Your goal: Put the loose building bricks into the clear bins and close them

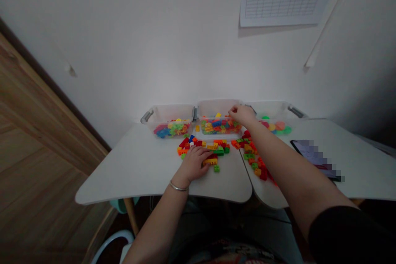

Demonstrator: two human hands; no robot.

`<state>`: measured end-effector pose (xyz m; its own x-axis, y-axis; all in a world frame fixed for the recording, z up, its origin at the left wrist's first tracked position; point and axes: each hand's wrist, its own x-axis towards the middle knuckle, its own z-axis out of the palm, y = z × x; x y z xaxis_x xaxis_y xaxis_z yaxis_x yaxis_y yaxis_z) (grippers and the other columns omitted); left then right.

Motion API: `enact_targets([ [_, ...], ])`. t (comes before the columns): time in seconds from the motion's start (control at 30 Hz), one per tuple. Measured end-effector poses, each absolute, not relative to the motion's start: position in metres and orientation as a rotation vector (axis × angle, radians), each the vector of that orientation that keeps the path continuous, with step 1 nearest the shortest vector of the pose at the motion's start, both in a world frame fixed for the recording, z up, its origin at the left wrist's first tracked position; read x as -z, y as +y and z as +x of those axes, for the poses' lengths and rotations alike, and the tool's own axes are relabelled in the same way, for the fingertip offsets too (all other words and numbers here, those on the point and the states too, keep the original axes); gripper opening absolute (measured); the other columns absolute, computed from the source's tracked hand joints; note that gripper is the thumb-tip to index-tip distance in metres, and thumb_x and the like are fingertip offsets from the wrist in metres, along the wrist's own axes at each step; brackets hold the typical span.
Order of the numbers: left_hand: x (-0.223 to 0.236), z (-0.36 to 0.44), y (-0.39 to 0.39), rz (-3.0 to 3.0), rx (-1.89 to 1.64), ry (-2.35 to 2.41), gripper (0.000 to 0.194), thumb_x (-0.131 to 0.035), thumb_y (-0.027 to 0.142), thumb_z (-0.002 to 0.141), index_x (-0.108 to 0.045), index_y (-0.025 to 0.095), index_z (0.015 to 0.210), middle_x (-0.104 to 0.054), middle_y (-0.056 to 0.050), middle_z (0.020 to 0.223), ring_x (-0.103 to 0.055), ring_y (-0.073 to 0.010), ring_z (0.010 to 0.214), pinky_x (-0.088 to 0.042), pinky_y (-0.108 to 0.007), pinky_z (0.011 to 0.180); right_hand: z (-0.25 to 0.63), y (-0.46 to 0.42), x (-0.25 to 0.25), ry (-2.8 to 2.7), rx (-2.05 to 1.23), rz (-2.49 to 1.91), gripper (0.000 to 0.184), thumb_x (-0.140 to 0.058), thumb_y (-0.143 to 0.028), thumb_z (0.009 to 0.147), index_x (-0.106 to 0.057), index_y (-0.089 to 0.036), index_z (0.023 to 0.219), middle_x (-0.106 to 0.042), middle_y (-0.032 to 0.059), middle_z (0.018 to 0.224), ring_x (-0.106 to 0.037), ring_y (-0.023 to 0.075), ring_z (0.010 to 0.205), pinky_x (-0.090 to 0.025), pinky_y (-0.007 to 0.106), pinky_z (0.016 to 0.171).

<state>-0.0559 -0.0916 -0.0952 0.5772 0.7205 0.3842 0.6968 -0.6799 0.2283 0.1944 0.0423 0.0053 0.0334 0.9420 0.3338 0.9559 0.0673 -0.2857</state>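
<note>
My left hand (195,163), with a bracelet at the wrist, curls its thumb and fingers around a low build of toy building bricks; a green brick (218,152) and a yellow brick (211,161) show past the fingertips. Close to it on the table lies a small light green brick (216,168). My right hand (243,114) is up at the right part of the middle clear bin (213,107), which has many colourful bricks inside. Its fingers are pinched together, and whatever they may hold cannot be made out.
Left and right of the middle bin stand a clear bin (168,111) and another clear bin (272,108), both with colourful plastic pieces. Loose bricks (249,156) lie under my right forearm across the seam of the white tables (133,165). A tablet (315,159) lies at right.
</note>
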Motion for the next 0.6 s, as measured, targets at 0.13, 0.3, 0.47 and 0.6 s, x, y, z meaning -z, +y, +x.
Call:
enact_targets([
  [0.13, 0.096, -0.056, -0.091, 2.746, -0.698, 1.231, 0.045, -0.061, 0.022, 0.079, -0.061, 0.025, 0.124, -0.062, -0.006, 0.125, -0.051, -0.0262, 0.118, -0.033, -0.047, 0.108, 0.2, 0.021, 0.002, -1.805, 0.068, -1.555, 0.025, -0.051, -0.032, 0.084, -0.07, -0.019, 0.093, -0.071, 0.0082, 0.096, -0.062, 0.023, 0.092, -0.045, 0.035, 0.085],
  [0.3, 0.095, -0.056, -0.093, 2.74, -0.721, 1.218, 0.042, -0.059, 0.022, 0.08, -0.062, 0.025, 0.122, -0.063, -0.006, 0.124, -0.051, -0.0261, 0.118, -0.034, -0.046, 0.107, 0.202, -0.029, 0.035, -1.738, 0.038, -1.244, 0.022, -0.049, -0.027, 0.083, -0.068, -0.018, 0.09, -0.07, 0.0092, 0.091, -0.061, 0.0239, 0.088, -0.047, 0.038, 0.083],
  [0.47, 0.093, -0.055, -0.093, 2.723, -0.713, 1.221, 0.044, -0.059, 0.019, 0.077, -0.062, 0.024, 0.121, -0.063, -0.005, 0.124, -0.051, -0.0252, 0.117, -0.035, -0.045, 0.107, 0.191, -0.068, 0.084, -1.942, -0.076, -1.246, 0.021, -0.05, -0.022, 0.083, -0.068, -0.019, 0.094, -0.071, 0.0084, 0.094, -0.062, 0.0238, 0.09, -0.048, 0.039, 0.085],
  [0.6, 0.095, -0.055, -0.094, 2.713, -0.697, 1.234, 0.045, -0.058, 0.016, 0.075, -0.062, 0.022, 0.12, -0.063, -0.007, 0.125, -0.051, -0.0248, 0.119, -0.034, -0.044, 0.109, 0.18, -0.082, 0.103, -2.161, -0.072, -1.187, 0.036, -0.047, -0.01, 0.083, -0.067, -0.021, 0.111, -0.07, 0.0053, 0.11, -0.059, 0.0216, 0.104, -0.044, 0.039, 0.097],
])
